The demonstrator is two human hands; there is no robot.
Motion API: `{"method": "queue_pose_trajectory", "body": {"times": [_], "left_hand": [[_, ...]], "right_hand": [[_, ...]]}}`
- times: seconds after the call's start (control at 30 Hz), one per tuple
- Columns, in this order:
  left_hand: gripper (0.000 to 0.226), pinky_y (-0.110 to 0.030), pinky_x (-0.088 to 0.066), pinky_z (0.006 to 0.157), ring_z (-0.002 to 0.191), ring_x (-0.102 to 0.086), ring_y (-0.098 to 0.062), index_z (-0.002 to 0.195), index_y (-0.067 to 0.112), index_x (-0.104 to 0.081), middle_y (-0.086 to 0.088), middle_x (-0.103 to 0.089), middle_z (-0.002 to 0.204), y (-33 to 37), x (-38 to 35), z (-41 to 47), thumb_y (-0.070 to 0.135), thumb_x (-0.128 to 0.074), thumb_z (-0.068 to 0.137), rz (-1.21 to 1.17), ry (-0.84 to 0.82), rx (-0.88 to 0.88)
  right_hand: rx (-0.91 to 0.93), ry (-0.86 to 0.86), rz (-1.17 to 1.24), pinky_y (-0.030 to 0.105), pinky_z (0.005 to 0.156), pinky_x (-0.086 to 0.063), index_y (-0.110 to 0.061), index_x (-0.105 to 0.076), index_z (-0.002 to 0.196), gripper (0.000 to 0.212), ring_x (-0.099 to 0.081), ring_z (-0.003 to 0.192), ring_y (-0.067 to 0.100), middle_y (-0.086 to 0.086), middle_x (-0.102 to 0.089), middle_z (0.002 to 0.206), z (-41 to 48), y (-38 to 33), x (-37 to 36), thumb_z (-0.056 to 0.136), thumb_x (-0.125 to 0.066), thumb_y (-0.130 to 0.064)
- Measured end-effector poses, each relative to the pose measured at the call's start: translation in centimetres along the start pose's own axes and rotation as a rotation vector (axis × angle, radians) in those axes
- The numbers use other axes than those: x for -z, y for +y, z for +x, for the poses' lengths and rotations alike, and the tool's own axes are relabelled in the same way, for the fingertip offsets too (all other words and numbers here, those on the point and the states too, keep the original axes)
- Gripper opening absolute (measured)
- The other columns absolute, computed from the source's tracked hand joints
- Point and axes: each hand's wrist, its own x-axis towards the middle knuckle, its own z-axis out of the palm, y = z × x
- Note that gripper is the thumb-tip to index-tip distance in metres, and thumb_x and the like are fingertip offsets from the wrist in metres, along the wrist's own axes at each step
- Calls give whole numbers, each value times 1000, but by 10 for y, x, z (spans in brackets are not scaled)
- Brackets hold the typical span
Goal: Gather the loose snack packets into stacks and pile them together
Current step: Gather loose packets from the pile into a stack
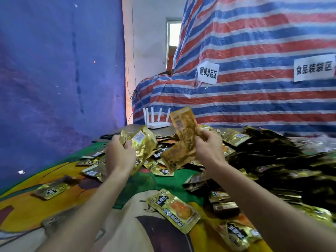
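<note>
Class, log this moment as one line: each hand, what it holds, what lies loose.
left hand: grips gold packets | right hand: holds brown packets | loose packets: scattered on cloth

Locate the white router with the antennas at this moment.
Head view, far centre: the white router stands at the foot of the striped tarp, just left of the packets that the right hand holds up.

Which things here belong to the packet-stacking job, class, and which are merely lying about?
Job: left hand gripping a gold stack; right hand holding brown packets; loose packets on the cloth; the dark heap.
Lying about: white router, striped tarp, paper signs, blue curtain.
</note>
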Motion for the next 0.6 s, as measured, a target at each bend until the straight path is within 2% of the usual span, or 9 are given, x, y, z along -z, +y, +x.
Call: {"method": "queue_pose_trajectory", "body": {"times": [0.03, 0.2, 0.3, 0.37, 0.4, 0.43, 0.47, 0.53, 0.6], "left_hand": [[16, -34, -28, 59, 72, -43, -24, 88, 9, -50, -2, -47, 77, 6, -1, -6, 17, -54, 102, -73, 15, 6], [21, -28, -29, 53, 65, -43, -15, 88, 9, -49, 1, -48, 76, 25, -19, -34, 22, -55, 103, -306, 2, 75], [17, -29, -37, 59, 74, -50, -18, 96, 8, -54, -6, -58, 90, 20, -27, -44, 23, -55, 103, -367, -14, 115], [23, -32, -48, 75, 96, -59, -20, 117, 8, -56, -12, -62, 118, 14, -29, -47, 25, -54, 103, -441, -24, 222], [36, -39, -50, 92, 116, -58, -26, 133, 8, -52, -12, -57, 136, 11, -29, -47, 27, -54, 103, -473, -33, 297], [48, -47, -44, 106, 132, -49, -30, 145, 9, -43, -12, -48, 149, 9, -28, -48, 29, -55, 103, -486, -52, 378], [56, -53, -38, 113, 140, -42, -33, 151, 9, -37, -12, -43, 154, 7, -29, -51, 30, -56, 102, -495, -82, 464], [57, -59, -40, 111, 136, -47, -36, 152, 12, -35, -13, -50, 148, 6, -32, -58, 25, -59, 101, -613, -192, 633], [37, -57, -55, 90, 110, -66, -36, 137, 6, -50, -19, -69, 118, 10, -34, -71, 9, -56, 100, -795, -329, 768]], "right_hand": [[-37, -2, 101, 45, 78, -62, -17, -74, 103, 27, -73, 89, 27, 3, -75, 93, -3, 0, 4, 101, -50, -6], [-259, -108, 492, 36, 65, -62, -19, -75, 103, 29, -77, 81, 19, 2, -79, 91, -26, 11, 19, 98, -56, 2], [-355, -266, 546, 45, 75, -62, -21, -77, 98, 32, -76, 73, 14, -2, -79, 84, -32, 19, 23, 96, -57, 3], [-381, -347, 552, 44, 79, -60, -25, -82, 86, 39, -76, 73, 13, -3, -79, 85, -34, 20, 24, 96, -57, 3], [-389, -361, 567, 43, 78, -60, -27, -83, 83, 42, -76, 77, 14, -2, -79, 88, -35, 20, 25, 96, -57, 3], [-401, -365, 593, 44, 79, -60, -27, -83, 84, 41, -75, 84, 17, 1, -79, 92, -36, 19, 24, 95, -57, 3], [-417, -354, 628, 47, 83, -60, -24, -83, 89, 38, -74, 90, 21, 4, -79, 96, -37, 18, 22, 95, -58, 4], [-444, -304, 702, 48, 84, -61, -20, -79, 99, 31, -75, 94, 24, 6, -79, 97, -37, 17, 19, 92, -62, 5], [-435, -194, 685, 37, 70, -62, -19, -78, 100, 27, -76, 85, 20, 5, -79, 93, -41, 18, 15, 91, -66, 3]]}}
